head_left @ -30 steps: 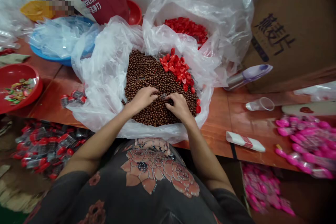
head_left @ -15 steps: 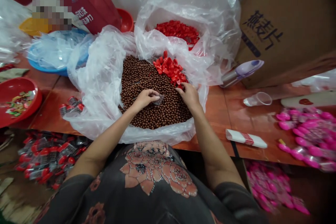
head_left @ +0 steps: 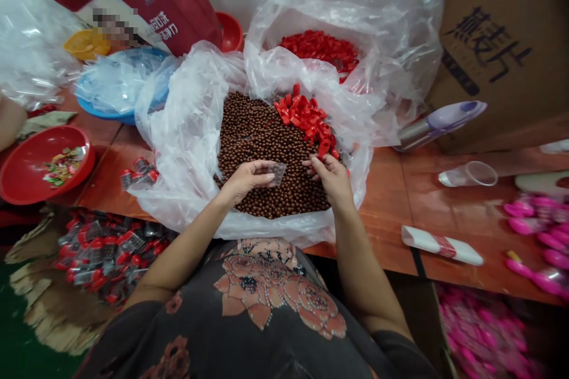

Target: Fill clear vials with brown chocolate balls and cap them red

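Between the thumb and fingers of my left hand [head_left: 249, 180] is a small clear plastic container [head_left: 278, 173], held above a heap of round brown balls [head_left: 262, 136]. The fingers of my right hand [head_left: 332, 177] are drawn together over the right side of the heap. Small red plastic caps [head_left: 306, 118] lie right behind those fingertips; whether one is pinched there is hidden. A big translucent plastic bag [head_left: 178, 130], folded open, surrounds the balls and the caps.
Behind stands another clear bag [head_left: 391, 29] with more red pieces [head_left: 320, 50]. Leftward are a blue basin [head_left: 106, 106], a red bowl [head_left: 26, 174] and filled red-capped containers [head_left: 106, 249]. To the right are a carton [head_left: 489, 83], a bottle [head_left: 448, 121], a cup [head_left: 482, 173] and pink items [head_left: 484, 325].
The view has swung, so the scene sits further right. My right hand has drawn back a little from the red caps. My left hand still holds the clear container, now tilted more into view.
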The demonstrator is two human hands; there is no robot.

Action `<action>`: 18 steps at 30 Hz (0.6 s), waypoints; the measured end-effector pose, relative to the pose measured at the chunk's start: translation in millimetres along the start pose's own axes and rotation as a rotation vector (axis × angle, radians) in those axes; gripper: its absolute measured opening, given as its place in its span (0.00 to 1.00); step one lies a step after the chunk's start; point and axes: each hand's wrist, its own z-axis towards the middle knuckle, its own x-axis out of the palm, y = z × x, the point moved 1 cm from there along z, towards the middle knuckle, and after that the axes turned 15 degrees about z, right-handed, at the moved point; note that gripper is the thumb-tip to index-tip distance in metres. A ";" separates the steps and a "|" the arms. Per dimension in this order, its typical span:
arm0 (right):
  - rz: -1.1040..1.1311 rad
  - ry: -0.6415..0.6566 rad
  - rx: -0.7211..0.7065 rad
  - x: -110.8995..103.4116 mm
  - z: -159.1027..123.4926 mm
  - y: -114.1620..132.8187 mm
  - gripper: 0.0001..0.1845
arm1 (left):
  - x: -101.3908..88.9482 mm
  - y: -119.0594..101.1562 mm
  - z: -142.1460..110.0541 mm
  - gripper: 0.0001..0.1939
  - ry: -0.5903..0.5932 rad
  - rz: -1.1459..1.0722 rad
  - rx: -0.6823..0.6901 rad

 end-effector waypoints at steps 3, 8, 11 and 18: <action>0.092 0.066 0.039 11.4 -15.3 7.3 0.20 | 2.7 -1.4 -5.5 0.20 0.004 0.051 0.047; 0.229 0.227 0.120 24.5 -29.1 13.0 0.27 | 7.8 -1.2 -12.2 0.20 -0.006 0.112 0.062; 0.273 0.298 0.142 27.3 -33.1 13.8 0.28 | 10.4 1.4 -12.9 0.20 0.000 0.129 0.074; 0.028 0.346 0.048 27.7 -45.1 14.9 0.27 | 10.6 10.1 -9.0 0.21 0.009 0.169 0.069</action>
